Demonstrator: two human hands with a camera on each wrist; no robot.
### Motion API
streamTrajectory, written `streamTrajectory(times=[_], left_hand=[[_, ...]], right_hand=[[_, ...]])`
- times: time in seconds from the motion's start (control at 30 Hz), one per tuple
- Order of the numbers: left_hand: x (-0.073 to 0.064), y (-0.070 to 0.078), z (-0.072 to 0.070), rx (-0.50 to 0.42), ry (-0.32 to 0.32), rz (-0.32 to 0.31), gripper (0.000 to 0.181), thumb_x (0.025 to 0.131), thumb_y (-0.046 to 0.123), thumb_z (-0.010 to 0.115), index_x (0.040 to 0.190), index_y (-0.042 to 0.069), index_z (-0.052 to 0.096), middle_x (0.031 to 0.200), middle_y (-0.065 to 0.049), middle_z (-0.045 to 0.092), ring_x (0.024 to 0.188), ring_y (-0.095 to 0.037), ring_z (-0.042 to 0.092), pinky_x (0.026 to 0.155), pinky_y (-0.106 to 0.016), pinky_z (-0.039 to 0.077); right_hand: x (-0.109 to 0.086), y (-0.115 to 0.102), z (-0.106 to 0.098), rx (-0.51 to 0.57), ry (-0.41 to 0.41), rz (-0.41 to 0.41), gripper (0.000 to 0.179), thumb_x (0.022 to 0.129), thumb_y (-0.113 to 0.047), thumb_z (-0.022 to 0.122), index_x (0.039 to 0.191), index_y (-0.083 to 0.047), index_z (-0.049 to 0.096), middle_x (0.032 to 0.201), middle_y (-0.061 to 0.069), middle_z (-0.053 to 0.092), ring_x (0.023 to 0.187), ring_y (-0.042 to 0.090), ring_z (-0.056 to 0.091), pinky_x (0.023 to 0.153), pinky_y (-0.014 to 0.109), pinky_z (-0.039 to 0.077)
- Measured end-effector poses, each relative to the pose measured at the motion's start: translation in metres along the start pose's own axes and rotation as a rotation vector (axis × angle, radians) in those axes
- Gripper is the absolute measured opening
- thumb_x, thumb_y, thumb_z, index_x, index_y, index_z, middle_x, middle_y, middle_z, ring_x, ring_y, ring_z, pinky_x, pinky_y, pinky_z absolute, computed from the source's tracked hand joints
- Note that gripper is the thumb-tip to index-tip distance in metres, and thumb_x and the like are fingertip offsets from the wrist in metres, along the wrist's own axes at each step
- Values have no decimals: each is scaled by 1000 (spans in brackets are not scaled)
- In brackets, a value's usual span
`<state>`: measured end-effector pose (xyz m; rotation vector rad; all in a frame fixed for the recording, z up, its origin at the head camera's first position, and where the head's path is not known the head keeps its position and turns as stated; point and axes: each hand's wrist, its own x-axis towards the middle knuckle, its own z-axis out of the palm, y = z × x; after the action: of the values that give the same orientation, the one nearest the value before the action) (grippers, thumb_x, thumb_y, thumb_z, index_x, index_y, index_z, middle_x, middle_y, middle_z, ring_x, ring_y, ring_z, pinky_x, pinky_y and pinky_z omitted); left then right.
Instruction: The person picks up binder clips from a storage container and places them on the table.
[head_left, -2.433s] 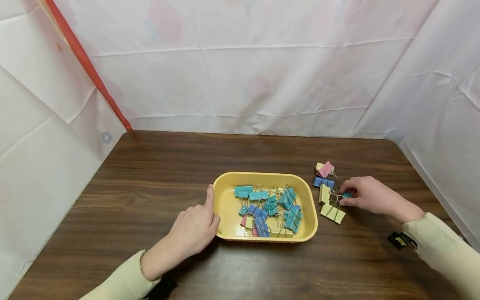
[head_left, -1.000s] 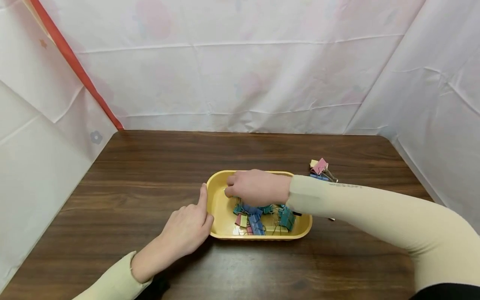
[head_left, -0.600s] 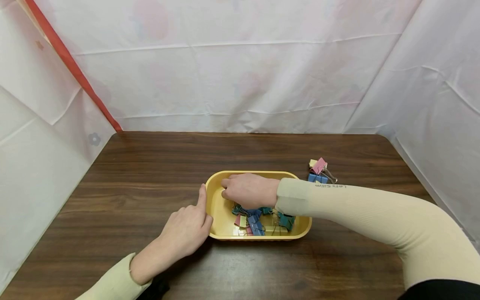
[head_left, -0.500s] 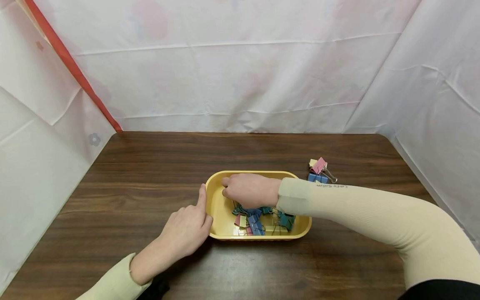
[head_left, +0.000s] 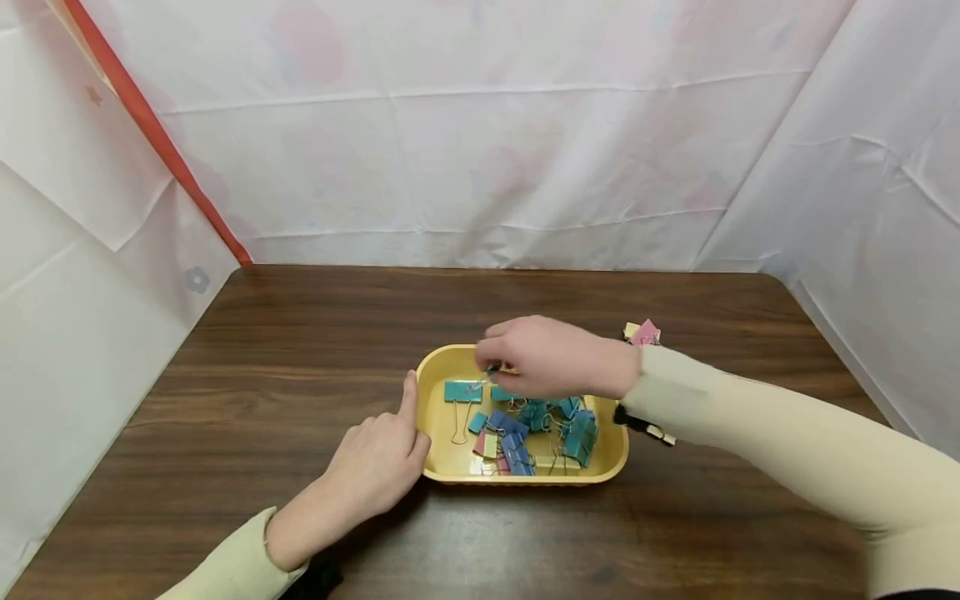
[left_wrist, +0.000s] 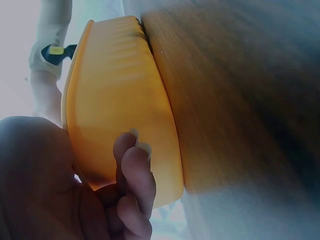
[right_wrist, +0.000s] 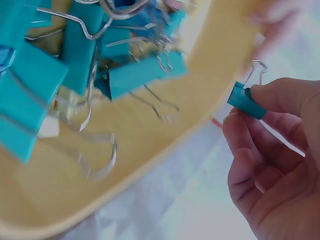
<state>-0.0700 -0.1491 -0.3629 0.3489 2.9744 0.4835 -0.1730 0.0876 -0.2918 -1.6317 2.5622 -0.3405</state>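
Raised and shifted rightward since half a second ago, the right hand (head_left: 551, 358) pinches a small teal clip (right_wrist: 246, 101) between thumb and fingers over the yellow tray (head_left: 437, 421). Grasping nothing, the left hand (head_left: 378, 458) rests its straight index finger against the tray's left end. Inside lie a wide teal clip (head_left: 462, 392) and mixed clips (head_left: 580, 437). Toward the surface's (head_left: 337, 325) far right corner sits a pink clip (head_left: 645, 332).

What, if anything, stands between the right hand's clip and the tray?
Nothing visible: the right hand pinches the small teal clip in the air, with no object between it and the yellow tray. Other clips lie inside, so it might land on them.
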Motion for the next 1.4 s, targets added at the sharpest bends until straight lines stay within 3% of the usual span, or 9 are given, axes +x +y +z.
streamTrajectory(times=[0.13,0.3,0.53,0.63,0.8,1.1,1.4], left_hand=[[-3,0,2,1,8,2,74,95,19,48,155,-8,15,53,1,43,45,-15,40,42,-34,33],[-4,1,1,5,14,1,74,94,19,48,155,-8,15,53,1,43,45,-15,41,43,-34,34],[-4,3,1,11,20,8,74,94,18,48,155,-9,15,53,1,43,45,-15,41,43,-34,34],[-4,4,0,14,21,8,74,94,18,48,155,-9,15,53,1,43,45,-16,40,42,-34,34],[-3,5,0,13,22,12,74,94,18,48,154,-9,15,53,1,43,45,-16,41,43,-34,34],[-2,6,1,6,21,24,73,94,17,47,154,-10,15,53,1,43,45,-16,40,43,-34,34],[-1,6,2,12,16,19,74,94,17,47,154,-10,14,53,1,43,45,-16,40,43,-34,34]], right_hand=[[-39,12,-18,30,143,37,9,92,-12,68,99,-16,72,92,-9,61,74,5,55,69,26,49],[-96,35,-31,49,244,173,13,92,-11,70,100,-20,74,93,-12,60,66,2,51,59,25,46],[-162,66,-16,141,157,457,12,89,-11,75,93,-21,70,83,-14,64,72,1,59,63,26,50],[-177,77,-6,155,134,504,9,88,-12,75,89,-18,68,78,-13,64,72,3,60,62,26,50],[-188,91,6,173,118,535,8,90,-12,73,88,-18,69,76,-12,63,69,4,58,61,27,48],[-189,101,18,140,-16,536,8,92,-13,70,89,-20,70,79,-13,63,62,3,52,59,28,45],[-172,94,-1,41,15,524,6,94,-12,67,92,-16,71,80,-9,63,66,6,53,63,32,46]])
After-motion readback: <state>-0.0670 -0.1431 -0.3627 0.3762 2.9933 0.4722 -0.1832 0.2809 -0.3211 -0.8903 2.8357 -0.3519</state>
